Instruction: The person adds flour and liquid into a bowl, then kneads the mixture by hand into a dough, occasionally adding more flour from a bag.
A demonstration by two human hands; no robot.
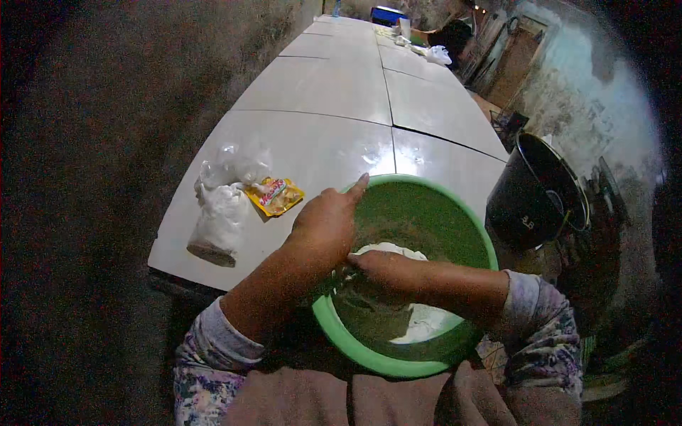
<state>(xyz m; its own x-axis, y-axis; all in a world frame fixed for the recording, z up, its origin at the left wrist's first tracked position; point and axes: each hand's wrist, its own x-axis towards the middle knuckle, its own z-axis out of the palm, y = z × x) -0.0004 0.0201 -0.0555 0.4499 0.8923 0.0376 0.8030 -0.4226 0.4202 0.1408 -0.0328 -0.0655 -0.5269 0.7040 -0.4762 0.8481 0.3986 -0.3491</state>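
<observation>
A round green plastic basin [491,250] is in front of me, with white flour-like powder [430,324] in its bottom. My left hand [328,221] is closed on the basin's left rim, one finger stretched along the edge. Inside the basin, my right hand [387,273] is low over the powder with its fingers curled. Something see-through and shiny shows under those fingers, but I cannot make out what it is. The two hands nearly meet near the left inner wall.
Left of the basin stand a clear plastic bag of white powder [222,216] and a yellow packet [275,197] on the white tiled table [305,142]. A black bucket [529,199] is at the right. Bags [437,55] and a blue container [388,14] lie at the far end.
</observation>
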